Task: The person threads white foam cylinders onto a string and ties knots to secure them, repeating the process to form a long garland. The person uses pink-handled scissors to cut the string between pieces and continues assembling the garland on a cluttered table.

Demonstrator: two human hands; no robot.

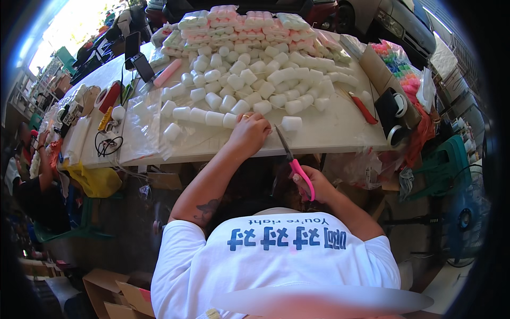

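Observation:
My left hand (248,133) is closed at the right end of a strung row of white cylinders (197,115) near the table's front edge. Its fingertips are partly hidden, so the exact grip point does not show. In my right hand (313,183) are scissors (302,174) with pink handles, held just off the table's front edge. Their blades point up and away, with the tips close to my left fingers. Just right of the tips lies a single white cylinder (291,124). A large heap of similar cylinders (247,77), many joined in strings, spreads beyond my hands.
Bagged pink and white rolls (239,26) are stacked at the back. Red-handled pliers (363,109) lie right, beside a cardboard box (385,74). A phone (133,45) on a stand, clear plastic bags (143,127) and a black cable (108,143) occupy the left. Another person (40,186) sits far left.

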